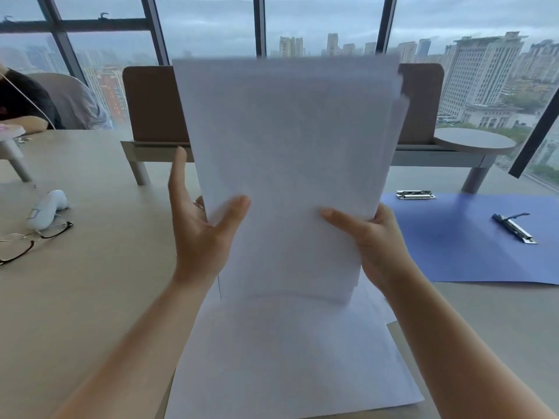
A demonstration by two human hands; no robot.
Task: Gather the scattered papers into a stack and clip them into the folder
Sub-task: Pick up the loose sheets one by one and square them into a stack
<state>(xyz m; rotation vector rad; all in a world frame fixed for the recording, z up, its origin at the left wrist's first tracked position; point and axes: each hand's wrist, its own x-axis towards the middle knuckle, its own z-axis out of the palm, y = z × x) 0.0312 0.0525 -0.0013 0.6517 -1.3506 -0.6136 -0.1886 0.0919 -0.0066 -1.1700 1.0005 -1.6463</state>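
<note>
We are holding a stack of papers [290,164] upright in front of us, its long axis running up and down, its lower edge hanging just above more sheets [290,352] lying flat at the near edge of the surface [99,297]. Our left hand [202,234] is gripping the stack's lower left side, thumb across the front face, with the other fingers spread loosely and one standing clear of the paper. Our right hand [375,240] is pinching the lower right side, thumb on the front and fingers hidden behind. The top edges of the stack are fanning unevenly toward the right, so we are judging that it is not yet squared.

The blue folder [472,240] is lying open and flat toward the right edge of the surface, well apart from the stack and on our right hand's side. One metal clip [416,194] is sitting at its far edge and another clip [514,228] is lying further right on its face. Our right hand is the nearer one to it, so the stack will probably need tipping flat and carrying rightward to reach a clip.

A pair of glasses [33,240] is resting near the left edge.
</note>
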